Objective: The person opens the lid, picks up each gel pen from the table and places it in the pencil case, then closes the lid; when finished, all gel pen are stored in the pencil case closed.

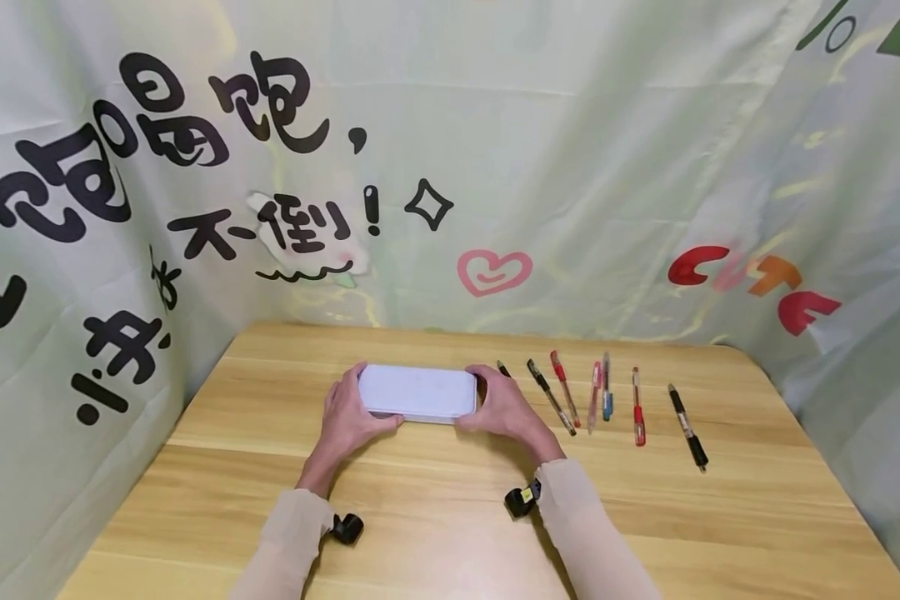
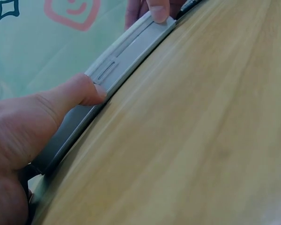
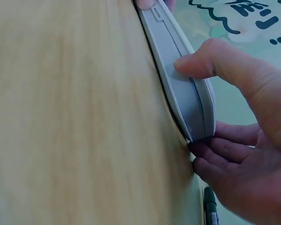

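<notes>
Both hands hold a flat white box [image 1: 417,392] that lies on the wooden surface [image 1: 450,500], near its far edge. The left hand [image 1: 347,417] curls its fingers [image 2: 79,89] round the left end (thumb on the front side). The right hand [image 1: 504,407] grips the right end. Pens [image 1: 606,398] lie in a row just beside it.

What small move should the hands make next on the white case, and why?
Probably lift the lid with the thumbs: both the left hand and right hand grip the closed white case by its ends, thumbs on the front seam, pens lying alongside.
</notes>
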Tool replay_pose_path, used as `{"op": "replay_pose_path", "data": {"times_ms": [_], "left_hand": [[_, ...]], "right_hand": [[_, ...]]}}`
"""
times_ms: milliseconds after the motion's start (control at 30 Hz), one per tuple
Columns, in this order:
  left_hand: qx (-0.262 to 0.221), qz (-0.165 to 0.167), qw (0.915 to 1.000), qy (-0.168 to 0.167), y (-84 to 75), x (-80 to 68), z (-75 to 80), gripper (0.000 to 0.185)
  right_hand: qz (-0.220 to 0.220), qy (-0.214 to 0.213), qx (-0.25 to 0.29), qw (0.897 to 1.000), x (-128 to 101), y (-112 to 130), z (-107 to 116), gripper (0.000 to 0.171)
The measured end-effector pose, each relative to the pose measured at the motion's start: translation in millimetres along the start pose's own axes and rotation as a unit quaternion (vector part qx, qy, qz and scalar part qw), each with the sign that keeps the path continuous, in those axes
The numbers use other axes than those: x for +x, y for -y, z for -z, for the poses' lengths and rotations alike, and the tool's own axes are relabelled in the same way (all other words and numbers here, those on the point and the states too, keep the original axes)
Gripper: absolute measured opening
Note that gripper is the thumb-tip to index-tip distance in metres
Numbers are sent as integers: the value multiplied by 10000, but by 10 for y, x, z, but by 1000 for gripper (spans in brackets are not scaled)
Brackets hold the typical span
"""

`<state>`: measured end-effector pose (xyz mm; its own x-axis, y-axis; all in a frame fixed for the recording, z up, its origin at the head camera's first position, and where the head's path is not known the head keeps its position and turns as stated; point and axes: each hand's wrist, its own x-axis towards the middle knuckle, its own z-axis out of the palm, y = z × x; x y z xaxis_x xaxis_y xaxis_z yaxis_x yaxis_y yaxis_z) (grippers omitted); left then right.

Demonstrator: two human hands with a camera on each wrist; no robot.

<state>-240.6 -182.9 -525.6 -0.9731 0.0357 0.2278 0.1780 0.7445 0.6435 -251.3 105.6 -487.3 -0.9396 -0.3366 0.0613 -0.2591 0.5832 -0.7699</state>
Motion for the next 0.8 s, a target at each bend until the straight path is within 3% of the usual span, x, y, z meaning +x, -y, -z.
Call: {"op": "replay_pose_path", "data": {"times_ms": [200, 367, 467, 600, 700, 800], "left_hand": [[-183, 81, 9998, 52, 6, 0, 30, 120], [-605, 302, 9971, 340, 15, 23, 97, 120], [-1087, 321, 9912, 691, 67, 31, 176, 118], [-1816, 225, 9770, 1096, 152, 30, 295, 109], [-2103, 205, 9704, 1172, 180, 32, 338, 104], [-2200, 181, 9690, 1107, 188, 28, 348, 102]], "right_hand": [[-110, 182, 105, 9997, 15, 39, 17, 93], [-65, 268, 720, 9970, -23, 29, 73, 90], [-25, 246, 1098, 9936, -38, -6, 85, 86], [-226, 179, 1486, 9885, -35, -78, 67, 78], [-292, 103, 1706, 9848, -44, -88, 77, 69], [-335, 19, 1780, 9835, -55, -97, 89, 59]]}}
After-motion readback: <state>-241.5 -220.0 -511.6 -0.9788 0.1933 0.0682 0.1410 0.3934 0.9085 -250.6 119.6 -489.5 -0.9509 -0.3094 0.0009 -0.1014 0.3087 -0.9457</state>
